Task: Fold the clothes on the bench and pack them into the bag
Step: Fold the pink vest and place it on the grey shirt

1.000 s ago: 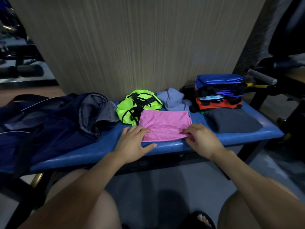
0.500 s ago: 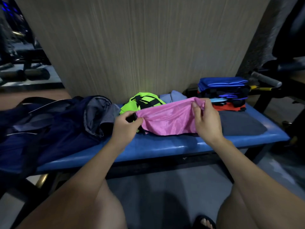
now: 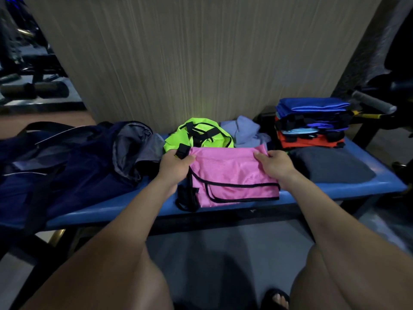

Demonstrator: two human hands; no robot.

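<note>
Pink garment [image 3: 232,175], flat on the bench [image 3: 357,186] a second ago, now lifted at its far corners near the front edge, left hand [image 3: 175,165] and right hand [image 3: 276,164] each pinching one; fold mid-way, bag [image 3: 67,157] waiting.

This was a gym. A padded blue tabletop [image 3: 380,186] on a dark metal frame stood against a ribbed beige wall [image 3: 201,63], and beyond the wall's left edge sat a weight bench [image 3: 42,63] and dumbbells [image 3: 33,89] on the floor. At right, a padded roller bar [image 3: 372,101] of an exercise machine showed beside a stack of folded sportswear [image 3: 312,124]
</note>
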